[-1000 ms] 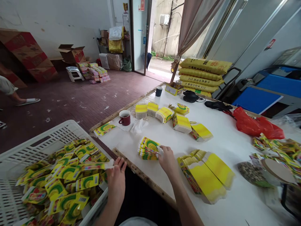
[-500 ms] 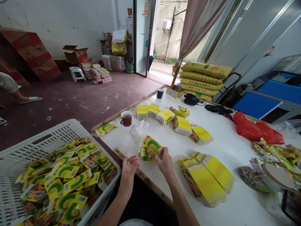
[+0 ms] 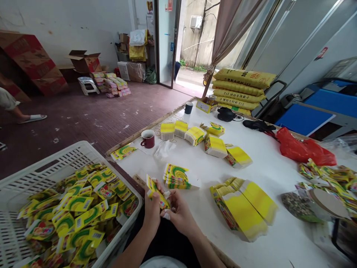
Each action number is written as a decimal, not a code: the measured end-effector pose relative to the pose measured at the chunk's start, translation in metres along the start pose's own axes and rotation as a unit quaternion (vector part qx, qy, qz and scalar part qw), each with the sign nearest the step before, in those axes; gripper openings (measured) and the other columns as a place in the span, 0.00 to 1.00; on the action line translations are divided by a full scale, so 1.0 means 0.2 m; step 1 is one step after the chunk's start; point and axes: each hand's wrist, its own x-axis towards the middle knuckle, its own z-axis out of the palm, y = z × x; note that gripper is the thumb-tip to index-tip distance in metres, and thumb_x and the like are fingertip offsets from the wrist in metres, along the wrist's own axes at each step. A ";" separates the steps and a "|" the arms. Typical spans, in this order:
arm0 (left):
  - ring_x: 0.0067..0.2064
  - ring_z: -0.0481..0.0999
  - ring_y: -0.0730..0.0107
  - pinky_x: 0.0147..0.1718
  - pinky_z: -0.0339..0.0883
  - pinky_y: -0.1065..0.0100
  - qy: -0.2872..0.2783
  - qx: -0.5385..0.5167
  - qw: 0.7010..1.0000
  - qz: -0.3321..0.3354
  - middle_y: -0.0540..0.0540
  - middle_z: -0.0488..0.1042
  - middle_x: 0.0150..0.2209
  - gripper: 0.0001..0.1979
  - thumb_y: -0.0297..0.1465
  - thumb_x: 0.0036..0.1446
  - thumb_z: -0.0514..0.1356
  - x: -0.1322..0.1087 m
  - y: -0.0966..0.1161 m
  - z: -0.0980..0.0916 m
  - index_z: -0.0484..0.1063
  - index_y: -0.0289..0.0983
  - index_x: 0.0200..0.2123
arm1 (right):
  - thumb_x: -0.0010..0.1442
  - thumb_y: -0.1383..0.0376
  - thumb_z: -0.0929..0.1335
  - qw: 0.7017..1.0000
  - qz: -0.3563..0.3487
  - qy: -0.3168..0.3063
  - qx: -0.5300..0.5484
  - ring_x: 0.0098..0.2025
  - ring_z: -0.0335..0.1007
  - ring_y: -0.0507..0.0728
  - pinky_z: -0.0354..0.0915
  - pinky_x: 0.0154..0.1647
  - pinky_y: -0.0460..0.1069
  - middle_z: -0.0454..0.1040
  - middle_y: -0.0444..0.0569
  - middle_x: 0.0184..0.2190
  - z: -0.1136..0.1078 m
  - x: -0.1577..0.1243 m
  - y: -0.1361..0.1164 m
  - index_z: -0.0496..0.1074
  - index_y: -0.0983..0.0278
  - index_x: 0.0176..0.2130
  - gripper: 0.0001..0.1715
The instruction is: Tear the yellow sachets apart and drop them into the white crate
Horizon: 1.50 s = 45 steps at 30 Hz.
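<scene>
My left hand (image 3: 152, 208) is wrapped round a small yellow and green carton (image 3: 156, 193) just over the near table edge. The right hand (image 3: 178, 210) grips the carton's near end, with pale bits showing at its fingertips; the fold of that end is partly hidden by the fingers. Past my hands, a small fanned pile of flat cartons (image 3: 177, 175) lies on the white table (image 3: 195, 212). To the left stands a white plastic crate (image 3: 92, 149) full of made-up cartons (image 3: 79, 203). Large stacks of flat cartons (image 3: 245, 212) lie to the right.
A dark red mug (image 3: 147, 139), a crumpled tissue (image 3: 165, 149) and bundled cartons (image 3: 216, 146) stand farther back. A dark cup (image 3: 188, 108) is near the far edge. On the right are a red plastic bag (image 3: 305, 147) and a clear jar (image 3: 315, 206). A person's leg (image 3: 23, 114) shows far left.
My right hand has come from the fanned pile toward me and left, bringing a carton. Both hands now meet on it; the left has closed round it.
</scene>
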 end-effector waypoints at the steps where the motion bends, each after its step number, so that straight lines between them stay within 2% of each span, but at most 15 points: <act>1: 0.37 0.75 0.65 0.40 0.72 0.66 -0.020 0.005 1.000 0.001 0.49 0.74 0.33 0.32 0.60 0.44 0.67 0.00 -0.02 -0.02 0.72 0.40 0.40 | 0.49 0.54 0.79 1.000 -0.011 0.019 -0.013 0.30 0.58 0.50 0.57 0.32 0.46 0.64 0.38 0.30 -0.03 0.01 0.00 0.66 0.59 0.39 0.25; 6: 0.45 0.80 0.57 0.50 0.73 0.60 -0.067 0.042 0.996 -0.027 0.45 0.82 0.41 0.21 0.45 0.51 0.71 0.00 -0.05 -0.09 0.77 0.38 0.43 | 0.53 0.56 0.75 0.998 -0.031 0.047 -0.041 0.27 0.60 0.52 0.60 0.30 0.47 0.66 0.39 0.25 -0.20 0.05 -0.03 0.66 0.60 0.30 0.17; 9: 0.48 0.81 0.52 0.55 0.71 0.55 -0.125 0.070 0.989 -0.030 0.40 0.83 0.44 0.23 0.48 0.55 0.67 0.05 0.01 -0.14 0.80 0.36 0.44 | 0.57 0.61 0.72 0.983 -0.092 0.074 -0.139 0.27 0.64 0.53 0.63 0.30 0.48 0.70 0.41 0.24 -0.28 0.03 -0.07 0.70 0.60 0.30 0.09; 11: 0.54 0.79 0.49 0.58 0.68 0.52 -0.170 0.069 0.983 -0.004 0.37 0.81 0.50 0.28 0.51 0.55 0.65 0.10 0.07 -0.19 0.78 0.37 0.50 | 0.61 0.66 0.69 0.951 -0.169 0.083 -0.244 0.31 0.69 0.55 0.65 0.35 0.50 0.74 0.43 0.27 -0.31 0.01 -0.13 0.73 0.59 0.32 0.04; 14: 0.64 0.70 0.43 0.64 0.61 0.48 -0.239 0.084 0.967 0.038 0.34 0.73 0.62 0.43 0.53 0.44 0.72 0.14 0.17 -0.24 0.70 0.39 0.61 | 0.64 0.72 0.66 0.879 -0.264 0.039 -0.396 0.37 0.70 0.57 0.65 0.43 0.52 0.78 0.46 0.31 -0.31 -0.02 -0.21 0.76 0.58 0.33 0.13; 16: 0.66 0.67 0.39 0.64 0.60 0.46 -0.305 0.173 0.936 0.019 0.34 0.70 0.64 0.54 0.46 0.30 0.79 0.13 0.20 -0.24 0.67 0.41 0.63 | 0.65 0.74 0.65 0.840 -0.300 -0.011 -0.452 0.39 0.70 0.57 0.63 0.52 0.55 0.79 0.44 0.31 -0.27 -0.05 -0.24 0.76 0.56 0.34 0.15; 18: 0.62 0.71 0.40 0.62 0.64 0.46 -0.350 0.292 0.890 -0.015 0.37 0.74 0.60 0.52 0.38 0.29 0.80 0.08 0.20 -0.20 0.68 0.41 0.61 | 0.64 0.74 0.66 0.827 -0.316 -0.030 -0.464 0.44 0.71 0.57 0.56 0.64 0.60 0.79 0.42 0.33 -0.23 -0.06 -0.22 0.76 0.54 0.38 0.14; 21: 0.53 0.78 0.47 0.54 0.71 0.50 -0.324 0.397 0.859 -0.014 0.40 0.79 0.51 0.35 0.32 0.44 0.72 -0.01 0.15 -0.12 0.68 0.40 0.57 | 0.62 0.67 0.69 0.871 -0.286 0.099 -0.388 0.58 0.67 0.63 0.52 0.69 0.65 0.76 0.50 0.51 -0.19 -0.06 -0.12 0.71 0.55 0.53 0.20; 24: 0.51 0.79 0.49 0.52 0.73 0.51 -0.286 0.433 0.853 0.048 0.38 0.79 0.50 0.34 0.31 0.48 0.67 -0.07 0.08 -0.09 0.62 0.38 0.59 | 0.59 0.55 0.72 0.936 -0.170 0.228 -0.206 0.63 0.65 0.68 0.62 0.63 0.65 0.69 0.59 0.60 -0.16 -0.05 -0.04 0.62 0.60 0.64 0.38; 27: 0.54 0.78 0.50 0.52 0.73 0.53 -0.316 0.438 0.832 0.128 0.37 0.76 0.54 0.33 0.29 0.50 0.65 -0.10 0.03 -0.07 0.59 0.40 0.60 | 0.56 0.47 0.74 0.986 -0.025 0.165 -0.022 0.54 0.74 0.67 0.70 0.55 0.62 0.76 0.57 0.51 -0.12 -0.02 -0.03 0.66 0.58 0.62 0.40; 30: 0.54 0.78 0.53 0.50 0.74 0.56 -0.317 0.445 0.817 0.184 0.39 0.75 0.53 0.29 0.26 0.51 0.62 -0.10 0.01 -0.07 0.60 0.42 0.56 | 0.56 0.43 0.72 0.992 0.041 0.107 0.048 0.49 0.77 0.66 0.73 0.51 0.60 0.80 0.54 0.44 -0.09 0.00 -0.07 0.70 0.58 0.60 0.39; 34: 0.44 0.80 0.57 0.43 0.75 0.58 -0.306 0.470 0.814 0.154 0.45 0.76 0.43 0.27 0.25 0.50 0.60 -0.08 0.02 -0.08 0.58 0.44 0.53 | 0.62 0.44 0.68 0.996 -0.027 0.069 -0.049 0.56 0.74 0.67 0.70 0.58 0.61 0.80 0.55 0.50 -0.12 -0.01 -0.08 0.68 0.59 0.63 0.37; 39: 0.47 0.80 0.55 0.46 0.76 0.56 -0.278 0.440 0.838 0.164 0.39 0.73 0.51 0.33 0.25 0.48 0.62 -0.04 -0.05 -0.10 0.54 0.41 0.57 | 0.67 0.66 0.64 0.962 -0.120 -0.043 -0.241 0.71 0.57 0.62 0.58 0.70 0.60 0.63 0.54 0.69 -0.15 -0.06 -0.03 0.63 0.55 0.67 0.31; 42: 0.53 0.77 0.51 0.51 0.74 0.51 -0.210 0.450 0.840 0.216 0.37 0.70 0.52 0.32 0.24 0.47 0.62 -0.03 -0.08 -0.10 0.57 0.40 0.56 | 0.66 0.74 0.59 0.944 -0.170 0.002 -0.283 0.68 0.63 0.58 0.63 0.67 0.57 0.66 0.55 0.66 -0.17 -0.05 0.00 0.70 0.57 0.61 0.29; 45: 0.52 0.77 0.51 0.50 0.74 0.50 -0.197 0.466 0.839 0.200 0.41 0.73 0.48 0.28 0.25 0.48 0.63 -0.03 -0.04 -0.10 0.60 0.41 0.53 | 0.62 0.76 0.61 0.932 -0.188 0.021 -0.308 0.67 0.65 0.59 0.65 0.66 0.58 0.68 0.57 0.65 -0.20 -0.04 0.00 0.71 0.58 0.60 0.30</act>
